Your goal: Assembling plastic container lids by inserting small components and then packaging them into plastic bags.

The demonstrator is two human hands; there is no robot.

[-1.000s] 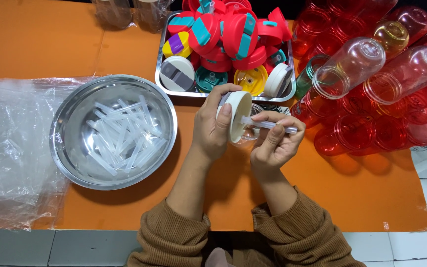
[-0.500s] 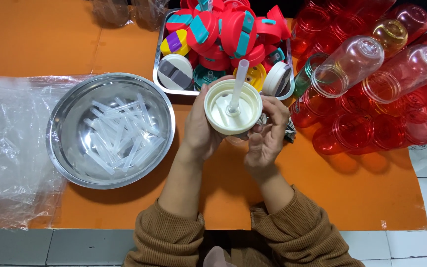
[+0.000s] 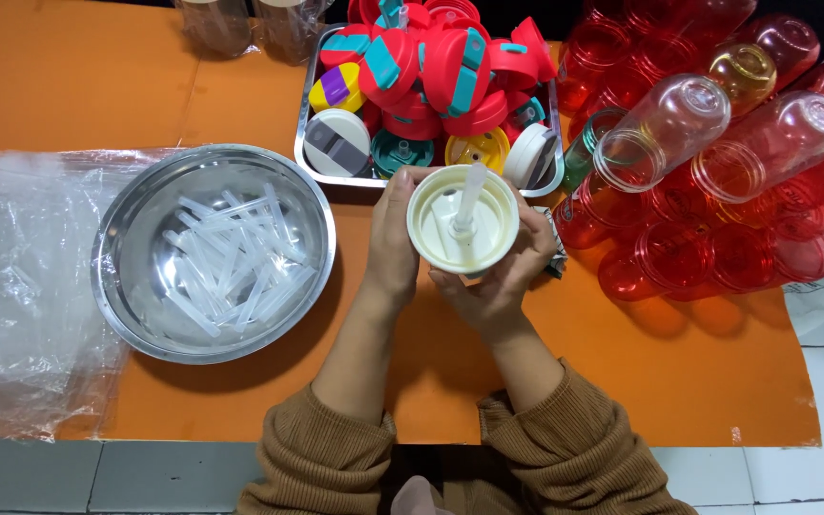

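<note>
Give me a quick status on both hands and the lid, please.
Left hand and right hand both grip cream lid. Clear straw stands in it. Nothing obstructing.

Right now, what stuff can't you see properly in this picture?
- Head view: outer side of the cream lid, hidden by the left hand and right hand.
- Lids at the bottom of the metal tray, buried under others.
- Red bottles, cut off by the right edge.
- Jars, cut off on top.
</note>
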